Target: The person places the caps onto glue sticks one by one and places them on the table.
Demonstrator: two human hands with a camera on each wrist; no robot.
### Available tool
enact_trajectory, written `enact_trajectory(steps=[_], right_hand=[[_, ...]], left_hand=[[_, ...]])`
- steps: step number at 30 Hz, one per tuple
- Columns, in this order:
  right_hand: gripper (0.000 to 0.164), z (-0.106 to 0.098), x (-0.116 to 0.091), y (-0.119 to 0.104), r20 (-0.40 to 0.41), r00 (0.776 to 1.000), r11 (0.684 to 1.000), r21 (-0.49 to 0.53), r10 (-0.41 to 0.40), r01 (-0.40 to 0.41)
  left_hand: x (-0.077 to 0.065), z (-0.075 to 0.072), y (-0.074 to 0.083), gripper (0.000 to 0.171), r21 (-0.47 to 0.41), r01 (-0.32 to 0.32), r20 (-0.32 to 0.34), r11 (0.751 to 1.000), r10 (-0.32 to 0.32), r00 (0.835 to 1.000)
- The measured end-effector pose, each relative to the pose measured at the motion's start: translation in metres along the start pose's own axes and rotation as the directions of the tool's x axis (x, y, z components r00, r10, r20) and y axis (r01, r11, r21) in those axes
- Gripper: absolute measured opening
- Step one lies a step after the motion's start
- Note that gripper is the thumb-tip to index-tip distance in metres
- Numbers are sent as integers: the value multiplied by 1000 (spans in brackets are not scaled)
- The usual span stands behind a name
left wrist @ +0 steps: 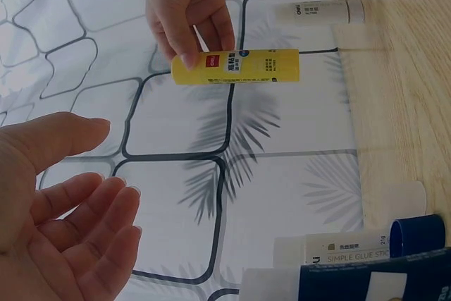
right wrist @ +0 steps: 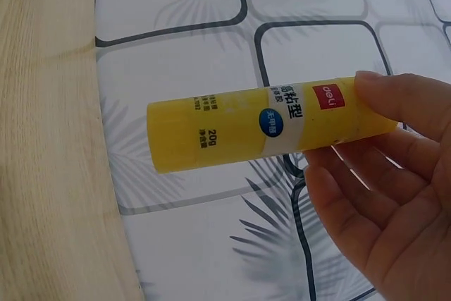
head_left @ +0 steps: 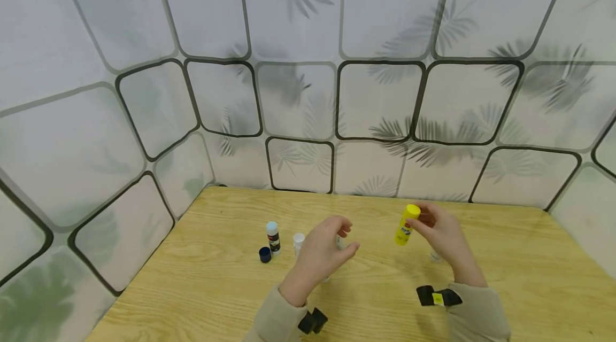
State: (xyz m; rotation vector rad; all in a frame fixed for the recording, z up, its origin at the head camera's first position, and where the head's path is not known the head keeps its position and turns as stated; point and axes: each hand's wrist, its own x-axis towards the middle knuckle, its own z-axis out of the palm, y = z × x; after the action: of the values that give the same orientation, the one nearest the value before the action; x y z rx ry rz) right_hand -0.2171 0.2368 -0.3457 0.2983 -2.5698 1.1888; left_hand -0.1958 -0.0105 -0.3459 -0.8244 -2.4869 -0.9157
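My right hand (head_left: pixel 445 232) pinches a yellow glue stick (head_left: pixel 407 224) by its upper end, thumb on one side and fingers on the other. The stick leans slightly over the table, and its red brand patch and blue dot show in the right wrist view. My left hand (head_left: pixel 323 248) hovers left of it with fingers loosely bent and nothing between them. In the left wrist view its thumb and fingertips are apart from the yellow stick. Behind the left hand a white glue stick (head_left: pixel 298 242) stands, partly covered, and another white piece (head_left: pixel 340 242) peeks out by the fingers.
Left of the hands stand a glue stick with a light blue top and dark label (head_left: pixel 273 238) and a dark blue cap (head_left: pixel 264 255). A white glue stick (left wrist: pixel 317 12) shows beyond the yellow one. The wooden table (head_left: pixel 202 272) meets a patterned curtain (head_left: pixel 298 165) at its back.
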Motion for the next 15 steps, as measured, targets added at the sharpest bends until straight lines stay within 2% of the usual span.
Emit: enact_trajectory(steps=[15], right_hand=[[40, 3, 2, 16, 33, 999, 999, -23, 39, -38]], left_hand=[[0, -1, 1, 27, 0, 18, 8, 1000, -18, 1000]])
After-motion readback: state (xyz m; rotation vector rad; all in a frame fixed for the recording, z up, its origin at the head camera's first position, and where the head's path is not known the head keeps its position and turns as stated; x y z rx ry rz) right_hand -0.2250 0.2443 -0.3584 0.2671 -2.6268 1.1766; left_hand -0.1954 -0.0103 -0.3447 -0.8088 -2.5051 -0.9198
